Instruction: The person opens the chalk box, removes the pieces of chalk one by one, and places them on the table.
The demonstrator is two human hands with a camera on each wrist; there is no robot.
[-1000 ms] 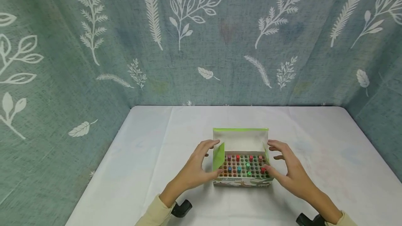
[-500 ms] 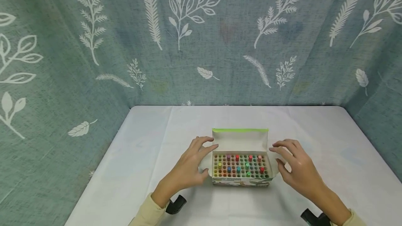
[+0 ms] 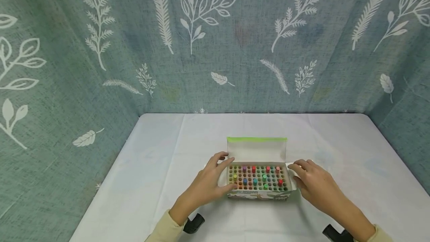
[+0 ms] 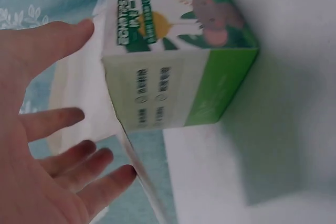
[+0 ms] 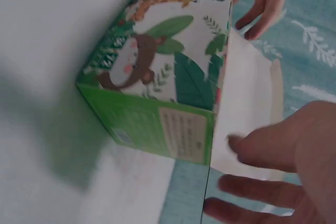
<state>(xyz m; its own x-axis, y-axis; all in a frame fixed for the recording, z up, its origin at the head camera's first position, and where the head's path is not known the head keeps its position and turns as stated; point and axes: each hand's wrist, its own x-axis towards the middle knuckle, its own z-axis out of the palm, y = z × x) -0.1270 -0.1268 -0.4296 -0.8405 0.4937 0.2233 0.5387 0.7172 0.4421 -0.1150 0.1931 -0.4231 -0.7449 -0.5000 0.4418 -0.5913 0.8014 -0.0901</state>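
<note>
A printed cardboard box [image 3: 258, 195] stands on the table with its lid [image 3: 256, 150] raised at the back. Inside is a grid of holes; several small coloured cylinders [image 3: 255, 181] stick up from it, their kind too small to tell. White side flaps point outward. My left hand [image 3: 205, 184] is at the left side, fingers spread; in the left wrist view a fingertip touches the edge of the left flap [image 4: 140, 169]. At the right, my right hand [image 3: 319, 186] has loosely bent fingers beside the right flap [image 3: 292, 180]; whether they touch it I cannot tell.
A white cloth covers the table [image 3: 161, 137], which reaches back to a green-blue leaf-patterned curtain [image 3: 248, 66]. Black wrist mounts [image 3: 194, 223] show below both hands. The box's printed front [image 5: 157, 61] faces my side.
Both green side flaps have swung outward, uncovering the ends of the grid and a yellow cylinder. My hands drew apart; the left then came back toward the box, while the right lowered slightly.
</note>
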